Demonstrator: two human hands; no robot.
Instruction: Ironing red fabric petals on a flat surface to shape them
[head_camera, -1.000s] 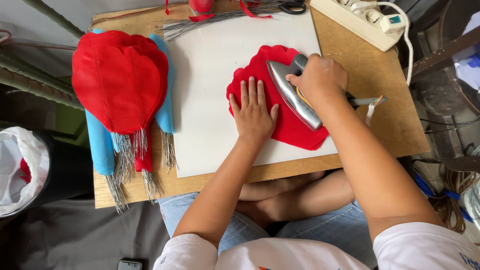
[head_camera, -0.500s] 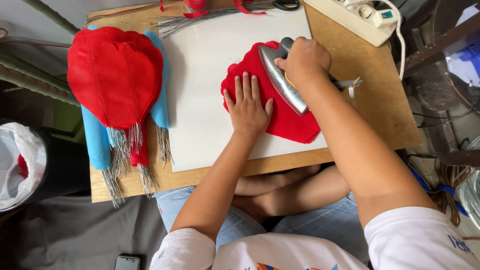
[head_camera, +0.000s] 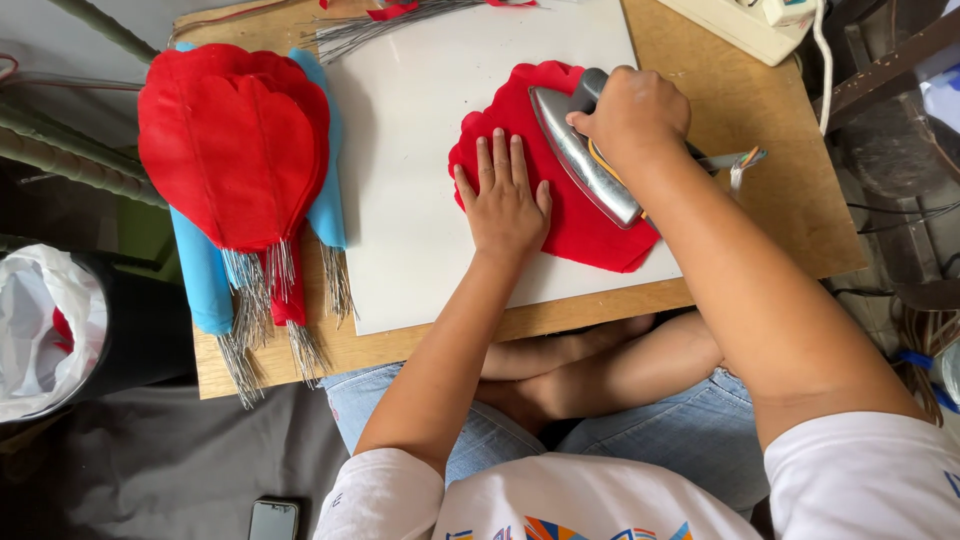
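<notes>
Glossy metal iron (head_camera: 585, 155) on matt red cloth petal (head_camera: 580, 215), smooth white paper sheet (head_camera: 420, 180), and rough wooden tabletop (head_camera: 760, 200).

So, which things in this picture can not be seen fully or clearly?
- Head view: the right hand covers the handle of the metal iron.
- The left hand and the iron hide the middle of the red fabric piece.
- The power strip is cut off by the top edge.
- The wire bundle with red scraps runs past the top edge.
- The phone is cut by the bottom edge.
</notes>
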